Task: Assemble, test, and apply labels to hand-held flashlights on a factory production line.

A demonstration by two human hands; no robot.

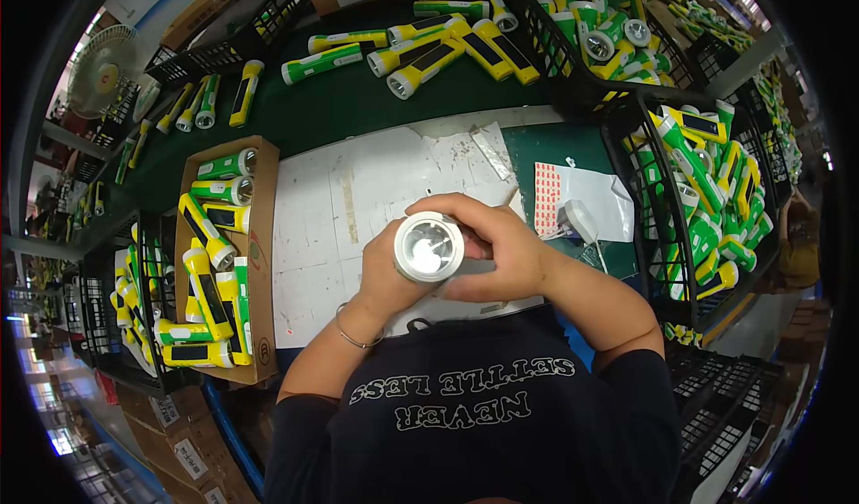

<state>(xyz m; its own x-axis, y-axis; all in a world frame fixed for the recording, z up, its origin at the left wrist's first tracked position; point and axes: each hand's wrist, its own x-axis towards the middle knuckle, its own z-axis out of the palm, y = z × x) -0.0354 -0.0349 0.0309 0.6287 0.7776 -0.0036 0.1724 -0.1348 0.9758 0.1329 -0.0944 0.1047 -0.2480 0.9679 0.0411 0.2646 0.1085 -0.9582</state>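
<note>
Over the middle of the workbench I hold a flashlight (429, 247) with its round white-rimmed head facing up toward me. Its clear lens and shiny reflector show; the body beneath is hidden. My left hand (383, 267) is wrapped round it from the left, with a thin bracelet on that wrist. From the right, my right hand (506, 246) curves about the head, index finger along the far side and thumb at the near side. Some of that hand's fingers are hidden behind the head.
A white board (322, 209) covers the bench before me. A cardboard box (261, 280) of green and yellow flashlights stands left; black crates (640, 200) of more stand right. Loose flashlights (420, 66) lie at the back. A red-dotted sticker sheet (548, 191) lies near a white corded piece (582, 222).
</note>
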